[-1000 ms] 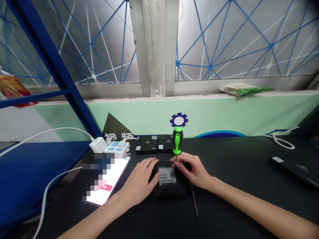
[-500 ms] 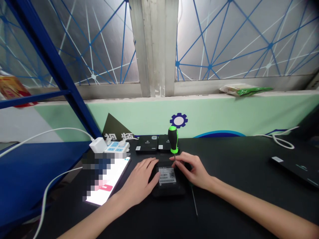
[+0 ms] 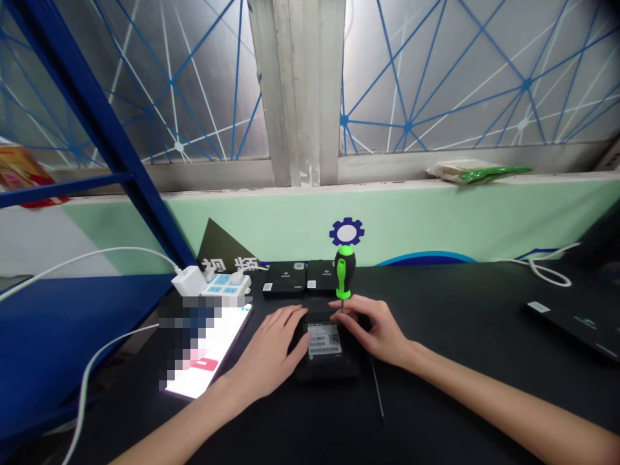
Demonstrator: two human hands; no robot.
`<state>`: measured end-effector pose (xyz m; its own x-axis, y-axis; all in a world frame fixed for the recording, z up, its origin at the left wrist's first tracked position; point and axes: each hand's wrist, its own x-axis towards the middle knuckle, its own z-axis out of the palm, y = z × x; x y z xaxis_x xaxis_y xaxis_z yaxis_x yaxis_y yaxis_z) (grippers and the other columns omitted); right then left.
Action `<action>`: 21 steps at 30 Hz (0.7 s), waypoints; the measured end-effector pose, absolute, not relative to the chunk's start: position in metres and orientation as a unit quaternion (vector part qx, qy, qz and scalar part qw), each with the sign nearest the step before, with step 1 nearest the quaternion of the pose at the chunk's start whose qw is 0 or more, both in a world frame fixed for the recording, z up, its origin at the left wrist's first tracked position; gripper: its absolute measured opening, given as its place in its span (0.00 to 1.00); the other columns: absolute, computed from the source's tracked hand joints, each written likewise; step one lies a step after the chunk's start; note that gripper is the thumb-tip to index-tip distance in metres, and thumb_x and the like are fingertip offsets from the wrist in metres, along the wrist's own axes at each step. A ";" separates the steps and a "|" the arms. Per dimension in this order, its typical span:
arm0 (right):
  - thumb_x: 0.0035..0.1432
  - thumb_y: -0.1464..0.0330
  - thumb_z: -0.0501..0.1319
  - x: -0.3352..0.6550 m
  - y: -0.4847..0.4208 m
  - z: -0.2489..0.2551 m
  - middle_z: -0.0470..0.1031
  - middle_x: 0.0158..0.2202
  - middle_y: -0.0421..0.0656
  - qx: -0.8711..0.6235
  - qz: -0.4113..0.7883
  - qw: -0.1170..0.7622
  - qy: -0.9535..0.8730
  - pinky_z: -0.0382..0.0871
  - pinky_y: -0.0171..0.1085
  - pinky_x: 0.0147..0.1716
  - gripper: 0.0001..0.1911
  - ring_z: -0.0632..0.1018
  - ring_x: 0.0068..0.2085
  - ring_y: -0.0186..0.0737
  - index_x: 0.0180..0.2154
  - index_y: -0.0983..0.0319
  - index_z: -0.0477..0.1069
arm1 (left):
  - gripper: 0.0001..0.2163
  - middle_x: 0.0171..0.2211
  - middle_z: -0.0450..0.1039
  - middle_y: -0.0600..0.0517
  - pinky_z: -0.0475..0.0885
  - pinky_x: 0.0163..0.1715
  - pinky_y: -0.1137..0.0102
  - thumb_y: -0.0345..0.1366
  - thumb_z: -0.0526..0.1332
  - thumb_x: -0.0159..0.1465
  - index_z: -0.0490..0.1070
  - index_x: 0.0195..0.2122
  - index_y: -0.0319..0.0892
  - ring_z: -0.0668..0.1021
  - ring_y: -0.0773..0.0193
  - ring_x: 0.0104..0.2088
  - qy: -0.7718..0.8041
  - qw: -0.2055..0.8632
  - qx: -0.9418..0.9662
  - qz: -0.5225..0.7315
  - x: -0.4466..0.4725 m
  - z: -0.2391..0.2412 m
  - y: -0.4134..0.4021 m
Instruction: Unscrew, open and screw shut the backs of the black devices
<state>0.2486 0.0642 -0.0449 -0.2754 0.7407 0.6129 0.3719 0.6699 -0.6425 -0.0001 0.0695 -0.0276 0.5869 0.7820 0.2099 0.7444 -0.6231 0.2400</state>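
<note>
A small black box with a white label (image 3: 327, 352) lies on the black table (image 3: 460, 336) in front of me. My left hand (image 3: 268, 355) rests flat on its left side and holds it down. My right hand (image 3: 375, 329) pinches the thin shaft of a green and black screwdriver (image 3: 344, 271), which stands upright with its tip at the far edge of the box.
Two more black boxes (image 3: 285, 279) lie behind by the wall. A lit phone (image 3: 208, 352) and a white power strip (image 3: 213, 284) with cables sit to the left. A thin metal rod (image 3: 376, 391) lies right of the box. A flat black device (image 3: 576, 323) is far right. Blue shelf frame at left.
The screwdriver handle tipped left half a second ago and now stands upright again. Both hands stay on the box.
</note>
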 end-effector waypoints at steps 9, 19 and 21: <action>0.64 0.63 0.62 0.249 0.068 -0.048 0.79 0.31 0.43 -0.371 0.181 0.496 -0.764 0.71 0.35 0.27 0.07 0.75 0.27 0.37 0.37 0.60 0.74 | 0.19 0.61 0.67 0.46 0.66 0.58 0.54 0.45 0.49 0.73 0.62 0.62 0.45 0.69 0.51 0.60 0.422 0.054 0.891 0.160 0.000 -0.030 0.071; 0.64 0.65 0.61 0.249 0.066 -0.049 0.79 0.33 0.44 -0.364 0.183 0.546 -0.732 0.72 0.35 0.29 0.07 0.74 0.26 0.36 0.34 0.60 0.72 | 0.18 0.58 0.69 0.45 0.66 0.55 0.54 0.46 0.50 0.72 0.64 0.59 0.45 0.70 0.50 0.58 0.431 0.042 0.888 0.158 0.000 -0.027 0.071; 0.65 0.65 0.60 0.250 0.066 -0.048 0.79 0.34 0.44 -0.367 0.180 0.549 -0.729 0.73 0.36 0.29 0.07 0.75 0.27 0.37 0.33 0.60 0.71 | 0.17 0.54 0.71 0.45 0.68 0.52 0.53 0.47 0.52 0.71 0.68 0.53 0.43 0.72 0.48 0.54 0.447 0.014 0.879 0.166 0.000 -0.023 0.072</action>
